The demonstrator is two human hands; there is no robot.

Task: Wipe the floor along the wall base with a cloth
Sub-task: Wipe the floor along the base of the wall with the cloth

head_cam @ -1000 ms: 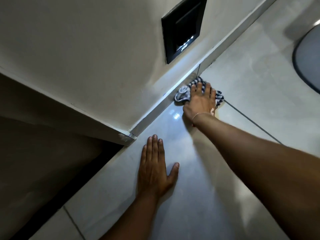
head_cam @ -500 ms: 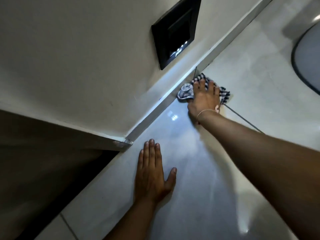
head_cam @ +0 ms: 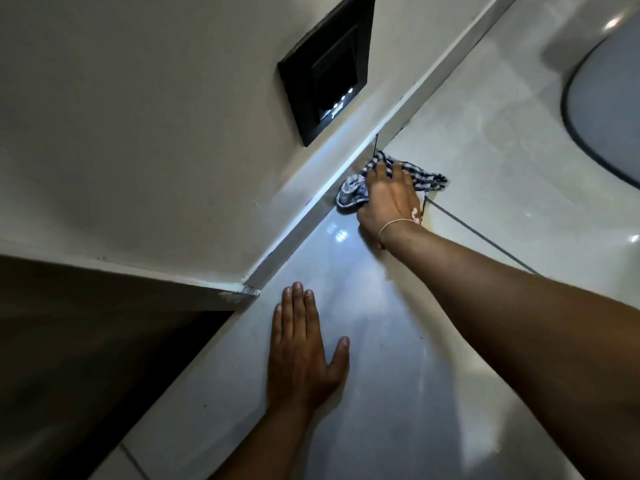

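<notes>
Cloth [head_cam: 353, 192], blue-and-white checked, bunched on the floor [head_cam: 398, 341] hard against the skirting [head_cam: 311, 199], just below a black wall panel [head_cam: 325, 77] and beside a dark grout line [head_cam: 485, 237]. Right hand [head_cam: 389, 199] flat on top, fingers [head_cam: 381, 171] spread and pressing down rather than curled, so pinned under the palm, not gripped. Left hand [head_cam: 301, 355] nearer, flat on bare tile, fingers straight and together, thumb out, holding nothing, probably bearing body weight. Soft, light, limp fabric by the look: likely to crumple, fold under itself and trail at the loose right corner; no risk of breakage. Glossy tile probably lets it slide freely, perhaps too freely without downward pressure. Best held from above at the middle of the bunch, palm broad, fingertips pushing the far edge into the skirting joint. Dark rounded mat [head_cam: 609, 112] far right, well apart. Whether damp or dry: cannot tell.
</notes>
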